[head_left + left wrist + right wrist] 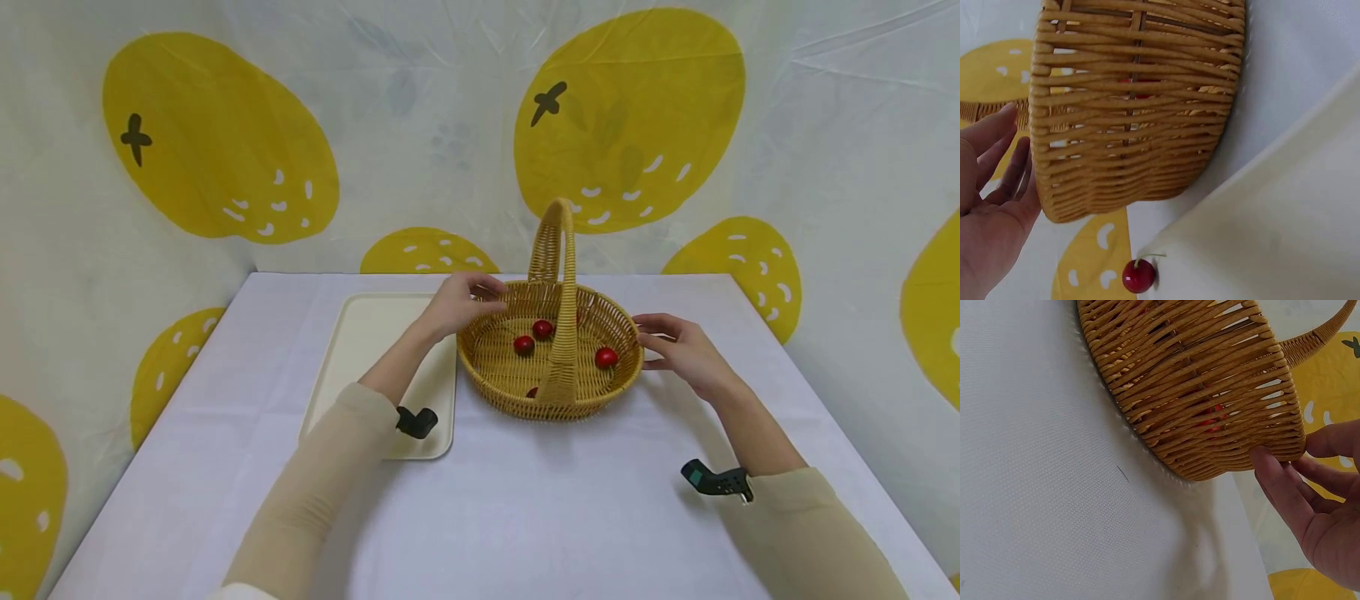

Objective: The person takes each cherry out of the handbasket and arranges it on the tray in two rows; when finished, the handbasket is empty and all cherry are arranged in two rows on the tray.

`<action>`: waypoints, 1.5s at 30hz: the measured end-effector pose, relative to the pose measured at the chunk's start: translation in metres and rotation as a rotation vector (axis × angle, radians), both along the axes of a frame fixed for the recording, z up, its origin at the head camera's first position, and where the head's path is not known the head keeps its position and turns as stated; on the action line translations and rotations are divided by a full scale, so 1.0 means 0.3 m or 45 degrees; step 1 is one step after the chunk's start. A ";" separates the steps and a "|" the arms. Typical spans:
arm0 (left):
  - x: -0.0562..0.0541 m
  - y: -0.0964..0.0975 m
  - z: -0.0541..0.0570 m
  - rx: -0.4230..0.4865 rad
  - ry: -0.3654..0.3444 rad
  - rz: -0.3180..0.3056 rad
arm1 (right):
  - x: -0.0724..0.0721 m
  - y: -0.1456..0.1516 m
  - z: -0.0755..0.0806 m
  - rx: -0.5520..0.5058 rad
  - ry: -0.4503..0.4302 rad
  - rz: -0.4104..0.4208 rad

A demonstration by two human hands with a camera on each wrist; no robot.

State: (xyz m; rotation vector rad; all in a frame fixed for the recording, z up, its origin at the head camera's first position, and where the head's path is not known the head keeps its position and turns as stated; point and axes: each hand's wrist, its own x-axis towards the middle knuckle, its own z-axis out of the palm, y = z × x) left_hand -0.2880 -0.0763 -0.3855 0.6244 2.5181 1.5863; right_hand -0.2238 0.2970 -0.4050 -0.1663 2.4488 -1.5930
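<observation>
An oval wicker basket (517, 404) with a tall arched handle (567, 250) stands upright on the table. Several red cherries (606, 358) lie scattered on its bottom, some partly hidden by the handle and wall. At the basket's left rim is my left hand (468, 300), its fingers extended over the edge. On the opposite side, my right hand (681, 350) touches the outer rim with loosely bent fingers. Neither hand visibly curls round the rim. In the left wrist view, one stemmed cherry (1139, 275) lies beyond the basket; my left hand or arm hides it in the head view.
A cream rectangular tray (375, 321) lies left of the basket, partly beneath my left forearm. White cloth (540, 508) covers the table. A curtain with yellow fruit prints (630, 117) hangs behind and at the sides.
</observation>
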 end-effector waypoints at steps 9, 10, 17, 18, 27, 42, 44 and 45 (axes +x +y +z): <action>0.021 0.049 -0.002 -0.114 -0.013 -0.173 | -0.004 0.001 -0.002 -0.006 -0.001 0.008; 0.025 0.053 -0.001 -0.125 -0.018 -0.190 | -0.004 0.000 -0.002 -0.006 0.001 0.008; 0.050 0.077 -0.001 -0.213 -0.089 -0.351 | -0.004 0.000 0.001 -0.004 0.001 0.011; 0.052 0.081 -0.002 -0.227 -0.094 -0.381 | -0.004 0.000 0.002 -0.004 -0.001 0.012; 0.074 0.120 -0.015 -0.396 -0.075 -0.589 | 0.001 0.000 0.007 0.011 -0.003 0.009; 0.089 0.166 -0.050 -0.485 -0.170 -0.753 | 0.002 -0.005 0.007 0.009 0.005 0.003; 0.091 0.171 -0.052 -0.508 -0.178 -0.768 | 0.002 -0.005 0.006 0.012 0.007 0.003; 0.092 0.174 -0.053 -0.523 -0.180 -0.776 | 0.002 -0.004 0.005 0.014 0.006 0.003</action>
